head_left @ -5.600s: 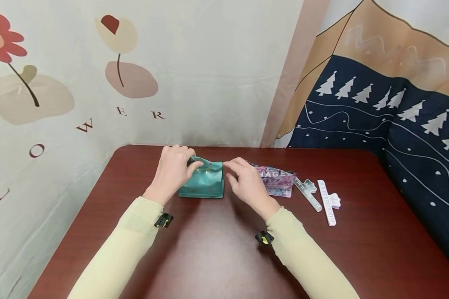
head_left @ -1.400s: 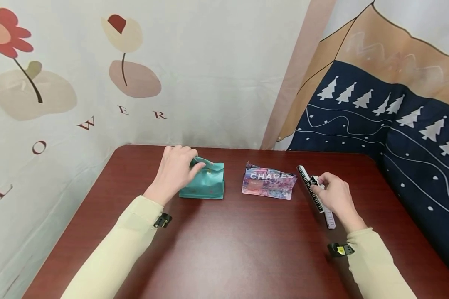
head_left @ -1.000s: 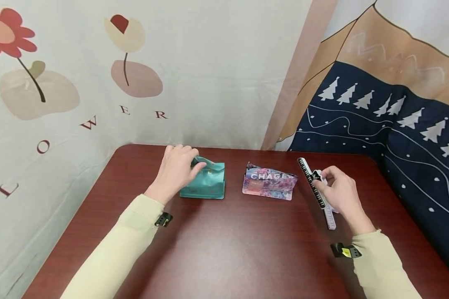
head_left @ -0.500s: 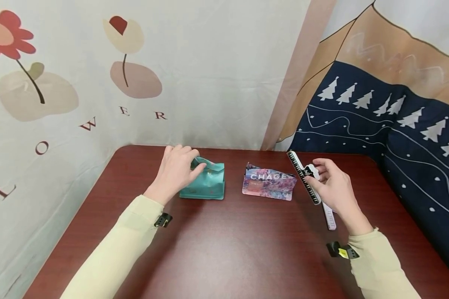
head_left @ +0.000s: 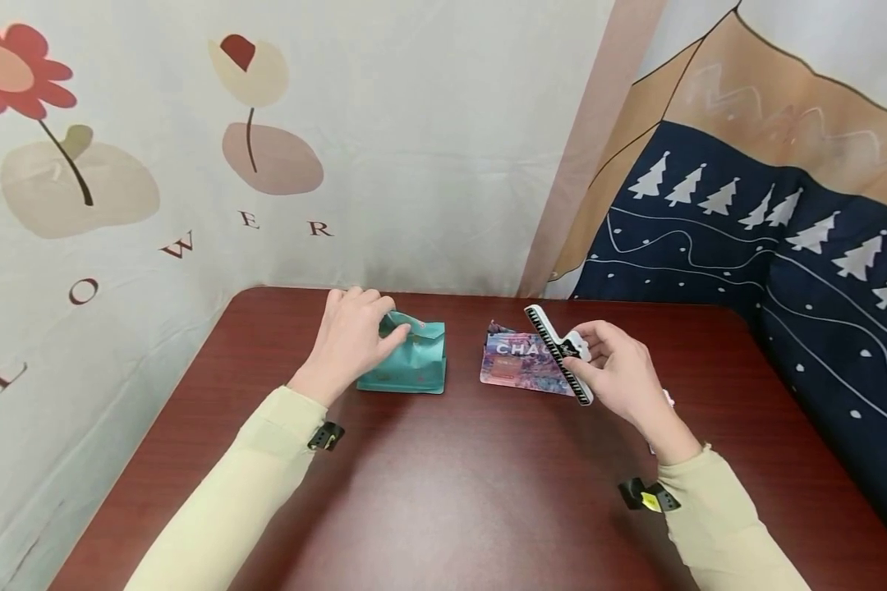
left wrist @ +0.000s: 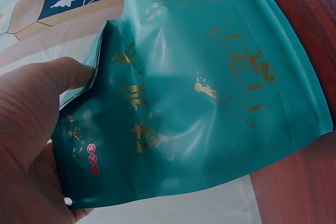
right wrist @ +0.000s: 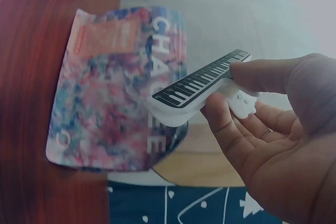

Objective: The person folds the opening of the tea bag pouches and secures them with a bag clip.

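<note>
Two hands busy, one pouch each side of the bench (head_left: 443,492).
L hand (head_left: 349,338) curled round top edge of teal pouch (head_left: 408,361), thumb pinching the fold, pouch standing on bench near back wall. R hand (head_left: 619,379) pinches piano-key clip (head_left: 559,353) btwn thumb & fingers, held off the bench over right edge of pink-blue pouch (head_left: 521,368), which lies flat just beside teal one.

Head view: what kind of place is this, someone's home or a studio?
Probably a staged tabletop corner, not a lived-in room. Printed cloths hang as walls: a flower backdrop and a tree-patterned one. The dark red table bears only pouches and clips.
</note>
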Demonstrator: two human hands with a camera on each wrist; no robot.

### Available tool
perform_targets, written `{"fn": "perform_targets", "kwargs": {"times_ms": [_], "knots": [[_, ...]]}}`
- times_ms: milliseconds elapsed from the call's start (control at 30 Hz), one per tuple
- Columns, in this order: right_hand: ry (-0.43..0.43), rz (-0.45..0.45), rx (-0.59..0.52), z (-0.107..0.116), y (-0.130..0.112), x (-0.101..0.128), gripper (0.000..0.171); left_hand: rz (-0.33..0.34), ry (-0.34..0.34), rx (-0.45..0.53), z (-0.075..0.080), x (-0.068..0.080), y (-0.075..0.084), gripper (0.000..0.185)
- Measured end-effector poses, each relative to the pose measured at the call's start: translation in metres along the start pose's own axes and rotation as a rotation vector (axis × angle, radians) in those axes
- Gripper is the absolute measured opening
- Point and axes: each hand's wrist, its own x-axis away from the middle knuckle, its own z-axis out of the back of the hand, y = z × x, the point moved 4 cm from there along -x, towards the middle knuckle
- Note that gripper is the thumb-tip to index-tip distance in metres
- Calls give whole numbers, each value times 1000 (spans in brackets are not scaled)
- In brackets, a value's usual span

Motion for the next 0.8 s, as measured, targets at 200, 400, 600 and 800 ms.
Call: {"fn": "perform_targets", "kwargs": {"times_ms": [200, 400, 600, 800], "knots": [[-24, 16, -65, -12, -8, -3, 31, 13, -8, -9, 0, -1, 0, 31], [-60, 27, -102, -24, -14, -5, 33, -1, -1, -43, -1, -2, 2, 33], [-86, 45, -161, -34, -23, -8, 31, -77, 11, -113, 0, -6, 11, 23], [-98, 47, -201, -45, -31, -11, 31, -129, -29, -138, -4, -12, 25, 13]]}}
